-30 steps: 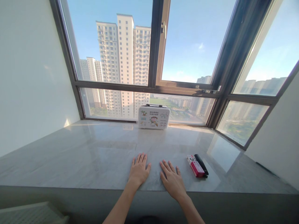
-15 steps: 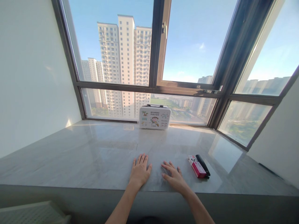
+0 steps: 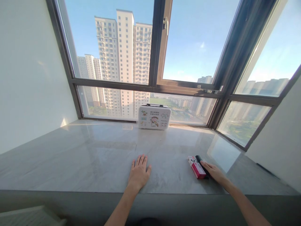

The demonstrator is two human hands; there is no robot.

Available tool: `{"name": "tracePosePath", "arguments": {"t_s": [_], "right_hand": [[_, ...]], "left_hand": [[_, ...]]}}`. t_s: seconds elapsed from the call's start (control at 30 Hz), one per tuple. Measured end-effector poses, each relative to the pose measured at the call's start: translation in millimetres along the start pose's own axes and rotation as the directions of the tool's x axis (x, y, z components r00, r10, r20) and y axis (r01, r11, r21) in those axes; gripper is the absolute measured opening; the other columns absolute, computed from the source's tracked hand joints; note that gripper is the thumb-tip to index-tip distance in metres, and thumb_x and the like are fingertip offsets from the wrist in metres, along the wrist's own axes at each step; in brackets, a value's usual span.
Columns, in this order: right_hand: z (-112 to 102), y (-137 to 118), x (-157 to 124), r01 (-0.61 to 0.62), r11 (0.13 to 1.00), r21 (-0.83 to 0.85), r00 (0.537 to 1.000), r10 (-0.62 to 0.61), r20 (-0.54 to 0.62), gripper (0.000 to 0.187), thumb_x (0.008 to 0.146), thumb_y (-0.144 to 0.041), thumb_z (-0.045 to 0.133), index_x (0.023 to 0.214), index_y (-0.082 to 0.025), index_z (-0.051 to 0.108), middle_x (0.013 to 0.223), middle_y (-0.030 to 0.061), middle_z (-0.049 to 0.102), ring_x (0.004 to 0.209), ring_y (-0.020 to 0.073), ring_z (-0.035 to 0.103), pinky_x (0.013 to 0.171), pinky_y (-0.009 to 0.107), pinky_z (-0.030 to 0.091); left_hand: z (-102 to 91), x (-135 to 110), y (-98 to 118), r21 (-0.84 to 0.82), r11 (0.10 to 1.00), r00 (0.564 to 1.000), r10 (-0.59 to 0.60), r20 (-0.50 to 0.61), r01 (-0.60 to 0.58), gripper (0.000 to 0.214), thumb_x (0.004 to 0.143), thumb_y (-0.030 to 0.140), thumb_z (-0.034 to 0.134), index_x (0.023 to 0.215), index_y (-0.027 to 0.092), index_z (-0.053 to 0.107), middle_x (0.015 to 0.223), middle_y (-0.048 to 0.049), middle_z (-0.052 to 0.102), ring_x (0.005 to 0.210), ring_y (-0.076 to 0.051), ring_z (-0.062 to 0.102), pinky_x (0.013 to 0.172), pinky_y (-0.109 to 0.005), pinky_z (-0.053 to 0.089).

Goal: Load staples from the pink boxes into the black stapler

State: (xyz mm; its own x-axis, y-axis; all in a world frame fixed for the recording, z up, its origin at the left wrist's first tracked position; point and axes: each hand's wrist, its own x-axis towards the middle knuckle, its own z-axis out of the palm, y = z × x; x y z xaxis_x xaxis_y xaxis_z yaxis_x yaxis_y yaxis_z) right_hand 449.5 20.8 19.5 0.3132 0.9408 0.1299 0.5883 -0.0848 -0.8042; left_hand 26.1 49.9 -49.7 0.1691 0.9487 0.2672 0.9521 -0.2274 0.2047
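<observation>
My left hand (image 3: 138,172) lies flat and open on the grey marble window ledge (image 3: 82,157), fingers spread. Reaching to the right, my right hand (image 3: 213,172) has its fingertips touching a black stapler-like object (image 3: 202,164) that lies on the ledge. Its fingers are partly stretched and hold nothing. A small red and white box (image 3: 196,167) lies right beside the black object on its left. A white tin case (image 3: 154,117) with cartoon pictures and a handle stands upright at the back against the window.
The ledge sits in a bay window (image 3: 188,47) with dark frames; one sash with a handle (image 3: 166,25) is at the centre. White walls close in on the left (image 3: 28,78) and right (image 3: 282,131). The ledge's front edge runs just below my hands.
My right hand has moved from the middle of the ledge to the right, reaching the black object beside the red box. The left hand has stayed flat in place.
</observation>
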Motion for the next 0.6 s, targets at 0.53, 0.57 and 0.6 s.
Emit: {"name": "tracePosePath", "arguments": {"t_s": [0.53,0.57,0.6], "right_hand": [[186,-111,-42,0.104,0.992,0.068,0.945,-0.12,0.304,0.068,0.086,-0.074,0.041,0.092,-0.016,0.077,0.055,0.0006,0.06,0.051,0.0155,0.055,0.05,0.023,0.036],[200,-119,-45,0.115,0.991,0.072,0.943,-0.132,0.306,0.068,0.087,-0.074,0.041,0.096,-0.017,0.076,0.055,0.0003,0.06,0.051,0.0157,0.055,0.05,0.023,0.036],[213,-126,-48,0.126,0.989,0.078,0.942,-0.143,0.304,0.067,0.087,-0.074,0.042,0.1,-0.017,0.076,0.054,0.0001,0.06,0.052,0.0163,0.057,0.051,0.023,0.036]], "left_hand": [[-15.8,-2,-1,-0.277,0.959,0.987,-0.093,-0.133,0.053,0.055,0.101,0.053,0.021,0.14,0.025,0.049,0.145,-0.0063,0.052,0.139,-0.022,0.041,0.118,-0.043,0.026],[-19.0,-2,-1,-0.336,0.938,0.976,-0.145,-0.16,0.084,0.054,0.101,0.054,0.024,0.137,0.024,0.052,0.14,-0.0075,0.057,0.133,-0.023,0.047,0.115,-0.041,0.031],[-22.1,-2,-2,-0.39,0.914,0.962,-0.196,-0.191,0.109,0.052,0.101,0.054,0.027,0.134,0.024,0.053,0.136,-0.0082,0.06,0.128,-0.023,0.052,0.111,-0.04,0.036]]}}
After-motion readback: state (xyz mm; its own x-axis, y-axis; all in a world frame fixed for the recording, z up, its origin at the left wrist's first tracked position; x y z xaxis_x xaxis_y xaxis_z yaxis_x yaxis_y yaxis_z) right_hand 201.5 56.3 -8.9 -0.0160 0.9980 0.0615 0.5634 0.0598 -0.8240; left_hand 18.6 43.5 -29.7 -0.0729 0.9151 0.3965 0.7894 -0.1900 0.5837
